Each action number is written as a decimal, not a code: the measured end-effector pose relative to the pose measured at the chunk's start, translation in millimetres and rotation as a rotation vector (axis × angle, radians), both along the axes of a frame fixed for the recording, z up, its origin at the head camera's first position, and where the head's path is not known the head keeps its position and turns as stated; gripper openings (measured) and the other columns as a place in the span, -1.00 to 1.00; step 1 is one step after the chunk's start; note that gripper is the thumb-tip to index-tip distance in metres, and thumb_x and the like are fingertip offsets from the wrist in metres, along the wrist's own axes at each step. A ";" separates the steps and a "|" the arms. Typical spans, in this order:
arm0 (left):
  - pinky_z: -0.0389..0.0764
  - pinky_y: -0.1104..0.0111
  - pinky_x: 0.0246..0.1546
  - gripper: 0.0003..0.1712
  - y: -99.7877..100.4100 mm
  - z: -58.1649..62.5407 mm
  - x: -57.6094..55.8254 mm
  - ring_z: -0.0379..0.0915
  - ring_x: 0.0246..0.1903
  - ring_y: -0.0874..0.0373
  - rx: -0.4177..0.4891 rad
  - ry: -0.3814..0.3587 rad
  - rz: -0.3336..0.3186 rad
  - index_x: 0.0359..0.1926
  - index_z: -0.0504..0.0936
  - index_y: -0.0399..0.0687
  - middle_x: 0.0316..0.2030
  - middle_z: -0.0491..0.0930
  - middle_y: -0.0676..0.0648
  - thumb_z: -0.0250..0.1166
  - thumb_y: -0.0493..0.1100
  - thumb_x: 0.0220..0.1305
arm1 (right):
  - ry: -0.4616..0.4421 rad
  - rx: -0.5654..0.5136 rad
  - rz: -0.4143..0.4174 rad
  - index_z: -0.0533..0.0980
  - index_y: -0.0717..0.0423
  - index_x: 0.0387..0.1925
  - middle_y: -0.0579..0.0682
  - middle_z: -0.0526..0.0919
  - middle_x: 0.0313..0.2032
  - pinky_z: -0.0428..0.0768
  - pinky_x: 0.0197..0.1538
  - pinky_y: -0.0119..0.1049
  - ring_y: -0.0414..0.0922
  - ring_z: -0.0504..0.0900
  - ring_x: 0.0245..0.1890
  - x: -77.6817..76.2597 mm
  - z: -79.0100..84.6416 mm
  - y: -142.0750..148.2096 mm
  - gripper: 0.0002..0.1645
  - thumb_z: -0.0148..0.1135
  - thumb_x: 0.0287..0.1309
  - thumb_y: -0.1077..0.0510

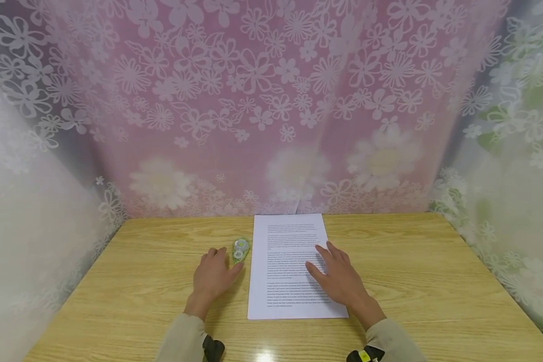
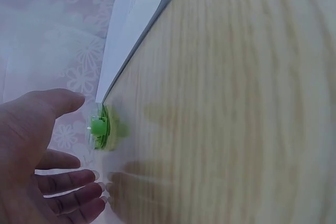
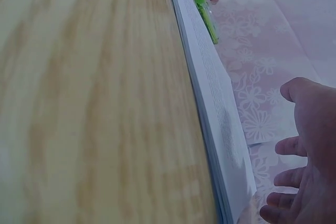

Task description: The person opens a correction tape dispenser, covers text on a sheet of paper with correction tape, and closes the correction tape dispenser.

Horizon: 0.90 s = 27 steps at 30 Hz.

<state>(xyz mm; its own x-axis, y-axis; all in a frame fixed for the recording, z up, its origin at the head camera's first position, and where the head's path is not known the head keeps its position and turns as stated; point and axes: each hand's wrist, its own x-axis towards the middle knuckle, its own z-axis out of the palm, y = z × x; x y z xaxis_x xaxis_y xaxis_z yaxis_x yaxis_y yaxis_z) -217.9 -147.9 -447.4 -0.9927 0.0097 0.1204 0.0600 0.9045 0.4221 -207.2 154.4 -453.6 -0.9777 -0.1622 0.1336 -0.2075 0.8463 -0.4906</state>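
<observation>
A green correction tape dispenser (image 1: 240,250) lies on the table just left of a stack of printed paper (image 1: 289,296). My left hand (image 1: 214,275) is beside the dispenser, its thumb and fingers spread around the near side with nothing held. In the left wrist view the dispenser (image 2: 99,126) sits past the fingertips, apart from them. Over the right part of the stack hovers my right hand (image 1: 341,279), fingers spread and holding nothing. The right wrist view shows the stack's edge (image 3: 210,145) with several sheets piled up, and the right hand (image 3: 310,150) above it.
The wooden table (image 1: 434,281) extends on both sides of the paper. A pink flowered cloth (image 1: 235,125) hangs along the back edge, with pale flowered cloth (image 1: 502,201) at the right side and more at the left.
</observation>
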 end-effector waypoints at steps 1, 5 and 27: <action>0.53 -0.03 -0.18 -0.24 0.7 -0.7 -1.2 0.38 0.01 -0.20 -0.001 0.001 0.002 0.18 0.46 -0.33 0.06 0.43 -0.28 0.24 0.22 0.22 | -0.001 -0.002 -0.001 0.25 0.13 0.38 0.28 0.09 0.39 0.22 0.21 0.24 0.28 0.09 0.34 0.1 -0.2 0.0 -0.13 -0.14 0.31 -0.40; 0.54 0.00 -0.22 -0.28 4.2 -2.8 -6.6 0.40 -0.04 -0.17 0.023 0.000 0.016 0.08 0.52 -0.32 -0.01 0.47 -0.25 0.24 0.23 0.21 | -0.002 -0.005 -0.001 0.25 0.13 0.37 0.29 0.09 0.39 0.22 0.21 0.24 0.28 0.09 0.34 0.3 -1.6 0.2 -0.12 -0.15 0.30 -0.41; 0.50 -0.03 -0.21 -0.15 17.0 -3.9 -25.6 0.39 -0.09 -0.25 -0.045 -0.073 0.126 0.00 0.46 -0.43 -0.10 0.46 -0.32 0.26 0.32 0.11 | 0.012 0.000 0.005 0.28 0.16 0.35 0.29 0.11 0.39 0.23 0.21 0.23 0.28 0.10 0.33 1.1 -3.7 -1.4 -0.16 -0.09 0.31 -0.36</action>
<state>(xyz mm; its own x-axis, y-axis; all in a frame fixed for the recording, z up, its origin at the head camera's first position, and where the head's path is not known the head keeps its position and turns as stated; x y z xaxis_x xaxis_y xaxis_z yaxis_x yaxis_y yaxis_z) -243.4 -131.0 -451.3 -0.9925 -0.1118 0.0497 -0.0847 0.9212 0.3798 -206.1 153.0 -457.3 -0.9753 -0.1669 0.1451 -0.2172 0.8455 -0.4877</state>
